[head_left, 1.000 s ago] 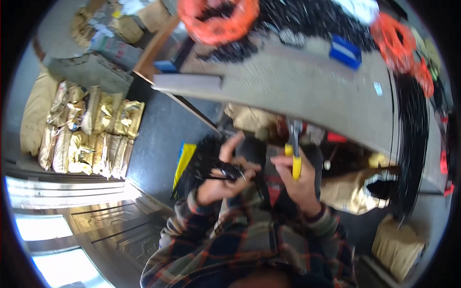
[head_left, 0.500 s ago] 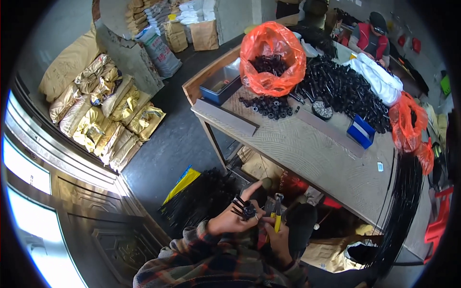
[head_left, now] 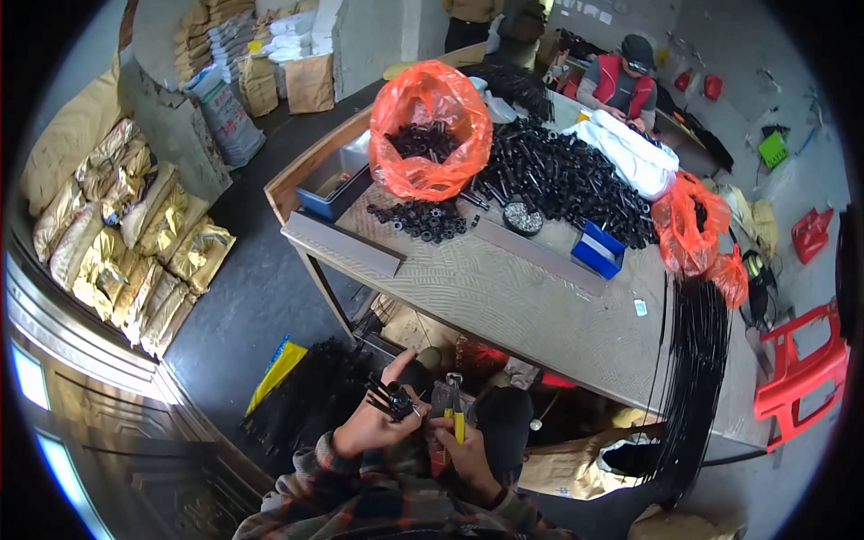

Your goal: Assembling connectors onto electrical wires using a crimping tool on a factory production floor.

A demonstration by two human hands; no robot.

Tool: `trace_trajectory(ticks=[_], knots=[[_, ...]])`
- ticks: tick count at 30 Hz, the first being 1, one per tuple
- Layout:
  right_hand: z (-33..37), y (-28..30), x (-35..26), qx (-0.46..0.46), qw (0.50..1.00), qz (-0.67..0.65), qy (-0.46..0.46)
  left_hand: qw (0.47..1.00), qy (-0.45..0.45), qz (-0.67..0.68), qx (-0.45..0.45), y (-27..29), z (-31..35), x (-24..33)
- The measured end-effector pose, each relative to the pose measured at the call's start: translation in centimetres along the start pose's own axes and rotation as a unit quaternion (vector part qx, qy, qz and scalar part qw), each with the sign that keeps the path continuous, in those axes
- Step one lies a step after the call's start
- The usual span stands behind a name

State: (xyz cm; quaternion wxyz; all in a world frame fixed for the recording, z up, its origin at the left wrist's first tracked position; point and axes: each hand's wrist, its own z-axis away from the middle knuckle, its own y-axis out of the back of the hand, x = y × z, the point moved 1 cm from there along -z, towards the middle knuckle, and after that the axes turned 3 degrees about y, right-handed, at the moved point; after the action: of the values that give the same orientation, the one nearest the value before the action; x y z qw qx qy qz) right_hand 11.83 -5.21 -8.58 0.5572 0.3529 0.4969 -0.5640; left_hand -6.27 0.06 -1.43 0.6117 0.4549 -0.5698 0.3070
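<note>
My left hand (head_left: 367,427) is closed around a small bunch of black plastic parts (head_left: 392,401) with thin prongs sticking out, its index finger stretched forward. Just to the right, my right hand (head_left: 470,454) grips yellow-handled pincers (head_left: 459,425), their metal jaws pointing up and away from me. The two hands are close together over my lap, and the pincers' jaws stand apart from the black parts. What exactly the black parts are is too small to tell.
A worktable (head_left: 540,310) stands ahead, bearing a heap of black parts (head_left: 558,175), an orange plastic bag (head_left: 477,103) and a blue box (head_left: 598,250). Long black strips (head_left: 693,378) hang over its right edge. Black rods (head_left: 315,396) lie on the floor at left. A co-worker (head_left: 630,81) sits beyond.
The view has swung to the right, so the table and sacks sit farther left in the picture. Both hands keep their hold on the black parts and the pincers.
</note>
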Motion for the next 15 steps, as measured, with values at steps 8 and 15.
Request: trace_trajectory(ticks=[8, 15], knots=[[-0.5, -1.6, -0.9, -0.008, 1.000, 0.007, -0.022, 0.998, 0.031, 0.028, 0.045, 1.6, 0.8, 0.1], [-0.1, -2.4, -3.3, 0.029, 0.992, 0.115, 0.051, 0.996, -0.033, 0.003, 0.085, 2.8, 1.5, -1.4]])
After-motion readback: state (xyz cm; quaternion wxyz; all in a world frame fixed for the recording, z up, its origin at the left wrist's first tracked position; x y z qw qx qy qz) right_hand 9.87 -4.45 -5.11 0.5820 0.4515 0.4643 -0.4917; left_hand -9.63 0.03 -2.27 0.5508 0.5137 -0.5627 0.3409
